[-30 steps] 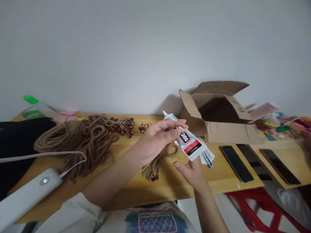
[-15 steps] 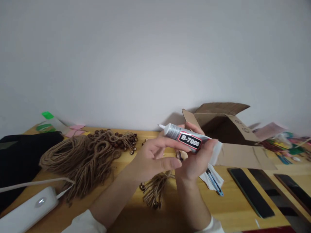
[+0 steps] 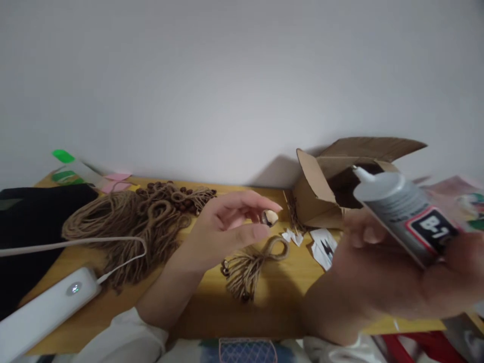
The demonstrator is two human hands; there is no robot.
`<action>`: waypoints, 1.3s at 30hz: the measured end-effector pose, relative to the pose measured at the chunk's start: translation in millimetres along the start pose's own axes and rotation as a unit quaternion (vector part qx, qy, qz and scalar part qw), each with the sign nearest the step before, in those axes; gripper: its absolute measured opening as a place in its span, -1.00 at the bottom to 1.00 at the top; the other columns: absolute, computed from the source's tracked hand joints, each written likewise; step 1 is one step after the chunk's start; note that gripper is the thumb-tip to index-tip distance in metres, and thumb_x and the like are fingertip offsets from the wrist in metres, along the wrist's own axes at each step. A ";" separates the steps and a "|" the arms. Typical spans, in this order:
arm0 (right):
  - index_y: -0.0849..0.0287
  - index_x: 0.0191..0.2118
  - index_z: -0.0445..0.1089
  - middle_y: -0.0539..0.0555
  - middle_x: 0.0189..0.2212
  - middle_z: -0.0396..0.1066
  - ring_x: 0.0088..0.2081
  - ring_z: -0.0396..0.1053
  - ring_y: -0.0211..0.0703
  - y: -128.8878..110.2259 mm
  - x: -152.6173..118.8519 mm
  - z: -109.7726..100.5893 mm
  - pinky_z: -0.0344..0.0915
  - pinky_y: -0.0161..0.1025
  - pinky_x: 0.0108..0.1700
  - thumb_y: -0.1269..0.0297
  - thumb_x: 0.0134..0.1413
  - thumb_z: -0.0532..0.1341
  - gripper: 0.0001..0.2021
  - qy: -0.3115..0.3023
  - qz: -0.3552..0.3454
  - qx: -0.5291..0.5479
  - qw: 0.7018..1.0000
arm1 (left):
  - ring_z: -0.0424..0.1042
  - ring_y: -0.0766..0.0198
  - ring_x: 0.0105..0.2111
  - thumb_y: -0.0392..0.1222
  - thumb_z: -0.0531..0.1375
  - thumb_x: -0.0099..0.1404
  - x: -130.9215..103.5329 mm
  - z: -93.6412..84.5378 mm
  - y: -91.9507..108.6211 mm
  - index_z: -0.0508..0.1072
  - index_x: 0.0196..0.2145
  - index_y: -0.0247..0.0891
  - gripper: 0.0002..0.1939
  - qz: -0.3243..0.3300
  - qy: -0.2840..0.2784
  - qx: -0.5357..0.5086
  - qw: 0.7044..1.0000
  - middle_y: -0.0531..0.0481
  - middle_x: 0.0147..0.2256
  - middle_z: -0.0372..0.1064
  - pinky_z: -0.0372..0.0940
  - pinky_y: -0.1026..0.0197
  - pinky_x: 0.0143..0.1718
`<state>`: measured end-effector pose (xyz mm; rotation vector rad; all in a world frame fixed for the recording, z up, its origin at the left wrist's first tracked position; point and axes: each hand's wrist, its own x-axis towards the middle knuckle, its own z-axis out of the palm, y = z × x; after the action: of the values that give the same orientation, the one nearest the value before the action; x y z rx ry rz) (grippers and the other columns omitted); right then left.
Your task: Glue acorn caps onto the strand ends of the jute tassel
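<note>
Between the thumb and fingers of my left hand [image 3: 223, 227] is a small nut-like piece [image 3: 270, 218], pale on one side and dark brown on the other. My right hand [image 3: 393, 272] is wrapped round a tube of B-7000 glue [image 3: 404, 212], held close to the camera with its thin nozzle pointing up and left. Below my left hand, a looped twine tassel [image 3: 251, 269] with dark beads at its ends lies on the wooden table [image 3: 276, 312].
At the left are a big heap of brown twine [image 3: 124, 222] with beads, a black cloth [image 3: 34, 227] and a white power bank [image 3: 53, 312] with a cable. An open cardboard box [image 3: 321, 191] stands at the back right. Crumpled white paper [image 3: 321, 247] lies before it.
The glue tube has moved right and nearer the camera in my right hand. My left hand has come away from the tube and now pinches the small nut-like piece.
</note>
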<state>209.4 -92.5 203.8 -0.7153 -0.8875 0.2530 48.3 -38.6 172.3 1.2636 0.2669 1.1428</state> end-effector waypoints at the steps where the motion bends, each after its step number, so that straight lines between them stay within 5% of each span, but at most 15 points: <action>1: 0.11 -0.27 0.45 -0.04 -0.57 0.18 -0.64 0.15 -0.33 -0.8 2.7 -5.9 0.02 -0.33 -0.68 0.28 0.21 -0.05 -0.69 -0.003 -0.003 -0.026 1.000 | 0.37 0.45 -0.37 -0.23 0.32 0.14 -0.8 1.0 -0.1 0.57 -0.25 -0.11 -0.82 -0.009 0.002 0.003 1.000 0.05 -0.34 0.46 0.29 0.39 -0.30; 6: 0.10 -0.34 0.47 -0.03 -0.51 0.22 -0.67 0.14 -0.36 -4.8 10.8 -52.4 -0.03 -0.31 -0.76 0.19 0.05 0.11 -0.79 -0.017 -0.013 -0.113 0.993 | 0.39 0.42 -0.42 -0.18 0.33 0.13 -5.6 6.6 3.8 0.55 -0.22 -0.16 -0.79 -0.044 -0.032 0.009 0.998 0.04 -0.34 0.47 0.32 0.34 -0.36; 9: 0.06 -0.39 0.43 -0.05 -0.51 0.23 -0.64 0.14 -0.34 -9.3 3.5 -78.9 -0.02 -0.32 -0.73 0.10 -0.03 0.16 -0.82 0.003 0.057 -0.155 0.986 | 0.42 0.38 -0.40 -0.17 0.33 0.12 -9.3 6.0 1.5 0.55 -0.23 -0.18 -0.78 -0.090 -0.049 0.006 0.995 0.02 -0.34 0.49 0.35 0.29 -0.31; 14: 0.09 -0.28 0.32 -0.08 -0.42 0.27 -0.61 0.15 -0.38 2.4 -60.6 -80.1 0.03 -0.37 -0.68 0.16 -0.07 0.20 -0.80 0.054 0.114 -0.151 0.980 | 0.38 0.15 0.01 -0.16 0.34 0.11 -35.9 14.2 -30.4 0.56 -0.29 -0.23 -0.82 -0.222 -0.062 -0.045 0.972 -0.08 -0.09 0.47 0.23 0.09 0.08; 17: 0.08 -0.12 0.26 -0.01 -0.25 0.32 -0.37 0.34 -0.28 18.2 -118.0 -62.3 0.35 -0.27 -0.38 0.21 0.07 0.15 -0.77 -0.046 0.150 -0.226 0.962 | 0.43 0.12 -0.06 -0.04 0.38 0.03 -59.4 25.3 -52.7 0.56 -0.30 -0.22 -0.71 -0.279 -0.040 -0.155 0.947 -0.08 -0.17 0.50 0.25 0.06 0.04; 20: 0.03 0.08 0.12 0.09 0.00 0.28 0.13 0.21 -0.09 30.3 -150.1 -56.9 0.23 -0.06 0.11 0.21 0.06 0.20 -0.55 -0.146 0.120 -0.286 0.939 | 0.48 0.22 -0.25 -0.06 0.43 -0.07 -73.6 26.8 -63.3 0.57 -0.34 -0.22 -0.68 -0.295 0.033 -0.197 0.935 -0.05 -0.26 0.52 0.34 0.18 -0.16; 22: 0.07 0.14 0.08 0.15 0.05 0.27 0.11 0.24 -0.04 36.9 -146.1 -70.9 0.26 -0.06 0.07 0.19 0.02 0.23 -0.44 -0.283 0.104 -0.301 0.905 | 0.49 0.24 -0.27 -0.12 0.45 -0.10 -77.4 19.6 -64.4 0.57 -0.37 -0.22 -0.70 -0.290 0.078 -0.195 0.934 -0.04 -0.26 0.52 0.35 0.23 -0.21; 23: 0.10 0.15 0.12 0.17 0.05 0.30 0.06 0.28 -0.03 40.6 -137.0 -84.1 0.29 -0.07 0.03 0.20 0.00 0.23 -0.44 -0.388 0.113 -0.312 0.860 | 0.49 0.24 -0.25 -0.14 0.45 -0.09 -78.4 14.1 -64.0 0.57 -0.37 -0.23 -0.72 -0.283 0.104 -0.189 0.935 -0.05 -0.25 0.52 0.36 0.23 -0.20; 24: 0.11 0.09 0.21 0.15 -0.03 0.36 -0.03 0.34 -0.04 45.0 -124.3 -100.9 0.31 -0.08 -0.04 0.23 -0.01 0.21 -0.51 -0.429 0.110 -0.346 0.827 | 0.49 0.22 -0.22 -0.16 0.44 -0.07 -79.4 8.1 -63.3 0.57 -0.38 -0.24 -0.75 -0.285 0.123 -0.178 0.934 -0.06 -0.23 0.52 0.36 0.20 -0.18; 25: 0.12 0.00 0.31 0.14 -0.12 0.41 -0.10 0.35 -0.05 49.9 -109.4 -120.6 0.29 -0.08 -0.06 0.28 0.03 0.15 -0.64 -0.400 0.106 -0.412 0.812 | 0.49 0.18 -0.20 -0.17 0.43 -0.05 -80.6 2.0 -62.7 0.56 -0.37 -0.24 -0.75 -0.290 0.138 -0.169 0.932 -0.07 -0.20 0.51 0.37 0.17 -0.17; 27: 0.16 -0.23 0.41 0.13 -0.29 0.42 -0.24 0.33 -0.09 61.4 -78.0 -163.7 0.24 -0.11 -0.12 0.25 0.03 0.13 -0.80 -0.226 0.086 -0.557 0.794 | 0.49 0.14 -0.17 -0.17 0.42 -0.04 -83.5 -8.7 -62.0 0.56 -0.35 -0.25 -0.74 -0.298 0.159 -0.153 0.929 -0.09 -0.17 0.50 0.39 0.15 -0.20; 29: 0.21 -0.33 0.43 0.14 -0.41 0.35 -0.32 0.24 -0.09 73.0 -52.7 -202.5 0.18 -0.10 -0.18 0.22 -0.04 0.19 -0.81 -0.163 0.091 -0.605 0.774 | 0.49 0.13 -0.17 -0.16 0.42 -0.03 -86.6 -15.2 -62.6 0.55 -0.34 -0.27 -0.73 -0.295 0.174 -0.144 0.929 -0.10 -0.18 0.50 0.40 0.16 -0.24; 34: 0.20 -0.43 0.44 0.07 -0.49 0.24 -0.38 0.13 -0.16 91.4 -40.2 -241.2 0.11 -0.16 -0.27 0.14 -0.28 0.35 -0.74 -0.179 0.112 -0.632 0.746 | 0.49 0.14 -0.17 -0.17 0.43 -0.06 -89.8 -15.5 -66.5 0.55 -0.33 -0.29 -0.70 -0.294 0.176 -0.152 0.927 -0.11 -0.16 0.49 0.40 0.14 -0.19; 39: 0.27 -0.21 0.46 0.14 -0.38 0.27 -0.33 0.16 -0.11 92.9 -51.1 -239.3 0.13 -0.13 -0.20 0.28 -0.02 0.19 -0.75 -0.222 0.125 -0.687 0.681 | 0.50 0.12 -0.18 -0.17 0.43 -0.05 -88.3 -14.4 -66.2 0.55 -0.33 -0.31 -0.70 -0.296 0.168 -0.147 0.929 -0.14 -0.19 0.51 0.40 0.15 -0.20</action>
<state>372.0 -159.0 9.9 -2.2823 -1.4042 -0.0744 31.6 -90.9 75.6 0.6436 0.6599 0.8229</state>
